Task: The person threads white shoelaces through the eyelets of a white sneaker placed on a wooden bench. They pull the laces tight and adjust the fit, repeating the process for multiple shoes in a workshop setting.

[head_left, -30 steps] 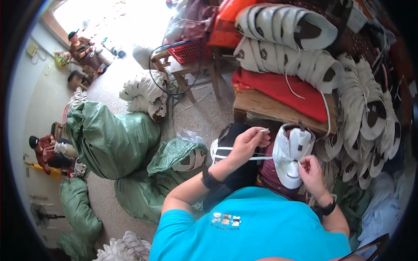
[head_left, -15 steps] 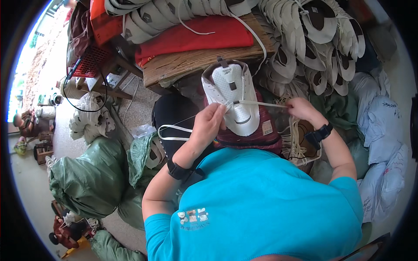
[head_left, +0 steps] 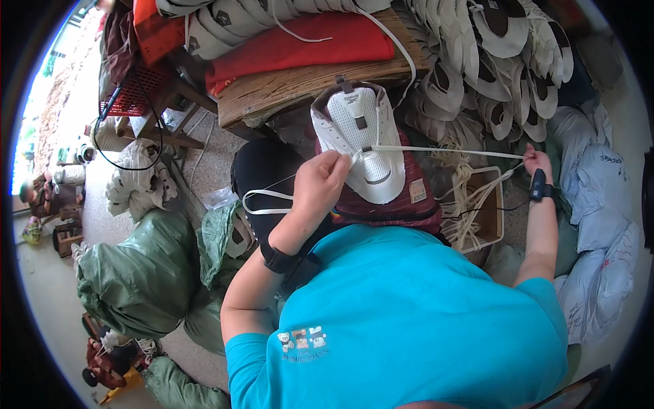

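A white shoe upper (head_left: 387,178) with a perforated tongue lies over a maroon cloth-covered bundle on my lap, its toe toward me. My left hand (head_left: 319,183) is closed at the upper's left side, pinching a white shoelace beside the eyelets; its fingertips are partly hidden. A loop of lace (head_left: 262,210) sticks out to the left of that hand. From the base of the tongue the shoelace (head_left: 456,150) runs taut to the right. Its far end is in my right hand (head_left: 537,163), closed well out to the side.
A wooden bench (head_left: 293,85) stands ahead, bearing red cloth (head_left: 306,56) and a row of shoe uppers. More uppers (head_left: 501,31) hang at far right. A bin (head_left: 492,211) of loose laces sits on the right, white sacks (head_left: 589,187) beyond. Green sacks (head_left: 136,279) lie left.
My right hand has moved outward to the right, drawing a longer stretch of lace taut. My left hand stays at the upper, which has shifted slightly up and left in view.
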The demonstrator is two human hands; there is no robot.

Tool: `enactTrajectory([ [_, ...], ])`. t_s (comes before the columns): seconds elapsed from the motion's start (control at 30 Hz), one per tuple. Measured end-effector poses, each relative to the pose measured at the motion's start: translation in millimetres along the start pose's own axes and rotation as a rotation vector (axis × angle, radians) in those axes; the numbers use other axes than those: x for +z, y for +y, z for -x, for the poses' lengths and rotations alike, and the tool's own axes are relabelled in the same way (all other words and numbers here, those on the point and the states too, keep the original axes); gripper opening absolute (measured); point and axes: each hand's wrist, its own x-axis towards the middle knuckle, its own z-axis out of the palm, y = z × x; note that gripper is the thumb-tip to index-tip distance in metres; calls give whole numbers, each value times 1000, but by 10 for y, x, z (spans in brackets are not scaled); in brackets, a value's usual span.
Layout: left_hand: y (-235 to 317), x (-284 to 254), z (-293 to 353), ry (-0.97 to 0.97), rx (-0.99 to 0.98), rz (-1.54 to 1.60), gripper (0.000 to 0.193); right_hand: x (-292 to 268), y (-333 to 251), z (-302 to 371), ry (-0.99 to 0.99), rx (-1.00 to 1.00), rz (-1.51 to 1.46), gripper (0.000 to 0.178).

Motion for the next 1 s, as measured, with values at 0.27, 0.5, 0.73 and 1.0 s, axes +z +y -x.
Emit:
enactTrajectory([
  [0.27, 156, -26, -118, 52, 389, -534, 17, -736, -730, 268, 508, -513, 706, 17],
  [0.5, 613, -397, -233, -71, 636, -591, 30, 231, 743, 494, -506, -372, 2546, 18],
  [0.73, 671, -489, -419, -319, 485, -769, 28, 1399, 1594, 1436, -77, -601, 2502, 21],
  [1.0, 446, -435, -408, -270, 676, -641, 21, 1988, 1842, 1853, -161, -630, 2100, 24],
])
